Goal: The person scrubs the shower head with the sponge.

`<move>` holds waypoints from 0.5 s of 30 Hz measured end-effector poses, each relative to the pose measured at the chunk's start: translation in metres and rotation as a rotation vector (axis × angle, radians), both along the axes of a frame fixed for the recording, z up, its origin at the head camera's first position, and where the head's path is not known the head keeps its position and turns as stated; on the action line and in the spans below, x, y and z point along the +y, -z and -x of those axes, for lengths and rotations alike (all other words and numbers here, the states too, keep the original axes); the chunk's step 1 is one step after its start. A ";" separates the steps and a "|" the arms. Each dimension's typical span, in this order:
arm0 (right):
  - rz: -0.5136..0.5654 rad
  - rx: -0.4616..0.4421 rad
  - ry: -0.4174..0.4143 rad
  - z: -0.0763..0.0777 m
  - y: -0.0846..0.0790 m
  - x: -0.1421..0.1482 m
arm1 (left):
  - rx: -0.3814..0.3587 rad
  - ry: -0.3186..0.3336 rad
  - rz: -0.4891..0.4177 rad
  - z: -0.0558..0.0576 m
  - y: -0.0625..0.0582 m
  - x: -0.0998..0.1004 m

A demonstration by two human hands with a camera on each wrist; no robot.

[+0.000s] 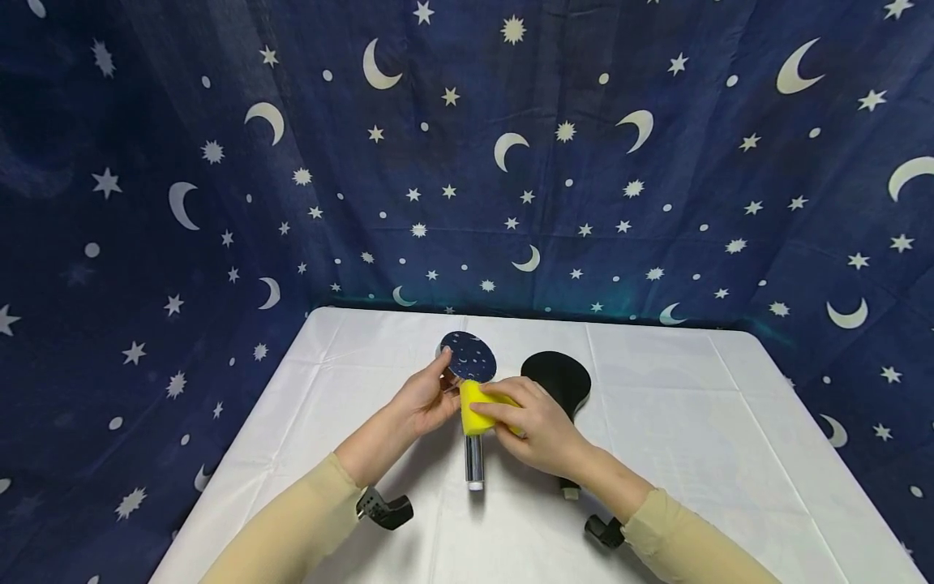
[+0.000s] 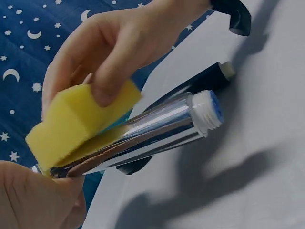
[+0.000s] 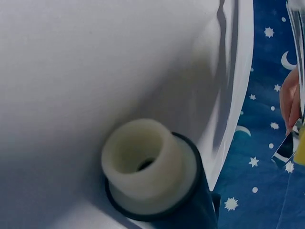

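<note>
My left hand [image 1: 429, 399] grips a chrome handheld shower head [image 1: 470, 357] near its neck, with the thumb at the edge of the round, mirror-like face that reflects the starry cloth. The shiny handle [image 2: 164, 124] points back toward me and ends in a white threaded collar [image 2: 206, 113] with blue inside. In my right hand [image 1: 543, 430] is a yellow sponge [image 1: 477, 411], pinched between thumb and fingers and laid against the upper handle. The sponge hides the neck in the head view.
A black shower head [image 1: 556, 377] lies on the white-covered table [image 1: 679, 454] just right of my hands, its pale hollow end [image 3: 143, 160] toward me. A dark blue cloth [image 1: 467, 162] with moons and stars hangs behind and to the left.
</note>
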State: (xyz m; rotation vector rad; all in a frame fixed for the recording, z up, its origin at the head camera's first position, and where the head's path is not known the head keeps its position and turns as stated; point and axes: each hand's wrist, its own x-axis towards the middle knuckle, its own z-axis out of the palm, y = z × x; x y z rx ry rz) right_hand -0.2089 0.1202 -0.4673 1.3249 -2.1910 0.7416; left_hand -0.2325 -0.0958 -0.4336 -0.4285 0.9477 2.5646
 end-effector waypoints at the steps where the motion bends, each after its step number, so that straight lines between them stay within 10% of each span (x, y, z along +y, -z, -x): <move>1: -0.001 0.009 -0.025 -0.002 0.000 0.000 | -0.006 -0.009 0.001 0.001 -0.001 -0.001; 7: -0.088 0.046 -0.182 -0.023 0.003 0.003 | -0.017 -0.042 0.059 0.008 -0.002 -0.006; 15: -0.176 0.062 -0.151 -0.027 0.007 0.009 | -0.027 0.016 0.340 0.007 0.004 -0.008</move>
